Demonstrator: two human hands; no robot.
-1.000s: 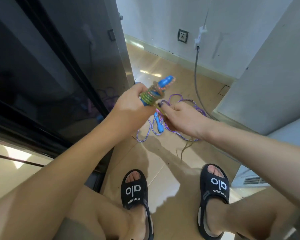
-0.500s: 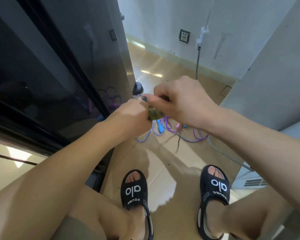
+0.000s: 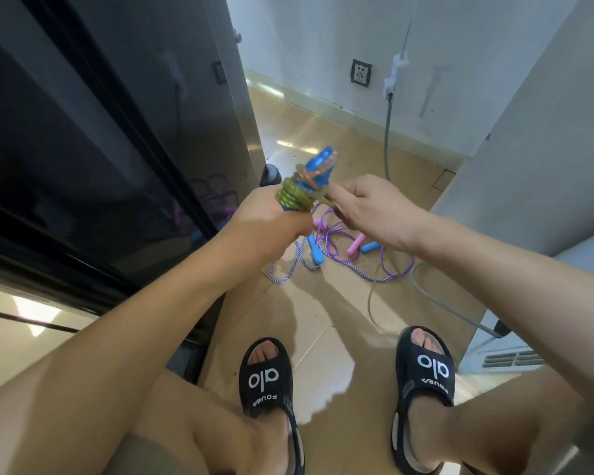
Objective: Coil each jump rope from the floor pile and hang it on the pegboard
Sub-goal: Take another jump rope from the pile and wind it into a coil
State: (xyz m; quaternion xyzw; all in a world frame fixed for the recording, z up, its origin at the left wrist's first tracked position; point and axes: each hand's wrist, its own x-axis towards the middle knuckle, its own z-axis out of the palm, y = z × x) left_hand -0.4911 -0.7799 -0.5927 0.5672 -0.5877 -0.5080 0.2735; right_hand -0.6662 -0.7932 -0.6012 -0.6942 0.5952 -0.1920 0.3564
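A person standing in black slides (image 3: 267,378) winds a jump rope at mid-frame: the left hand (image 3: 271,219) is closed around the blue handles (image 3: 318,166) and the green-gold coil (image 3: 294,197) already wrapped on them, while the right hand (image 3: 371,209), just right of centre, pinches the loose rope between thumb and curled fingers close beside the coil. A thin tail of that rope (image 3: 371,296) hangs from the right hand toward the tan floor (image 3: 323,337). Below and behind the hands lies the floor pile (image 3: 330,252), purple and white-striped cords tangled with pink and blue handles, not yet coiled. A dark glass door (image 3: 83,149) fills the left of the frame; a wall socket (image 3: 361,73) and a grey cable (image 3: 387,125) sit at upper right. No pegboard is in view. To finish this wrap well, the right hand would likely need to keep the cord taut and lay each turn snug against the last, the left holding the handles firm so the coil cannot slip, then tuck the tail under a turn before hanging.
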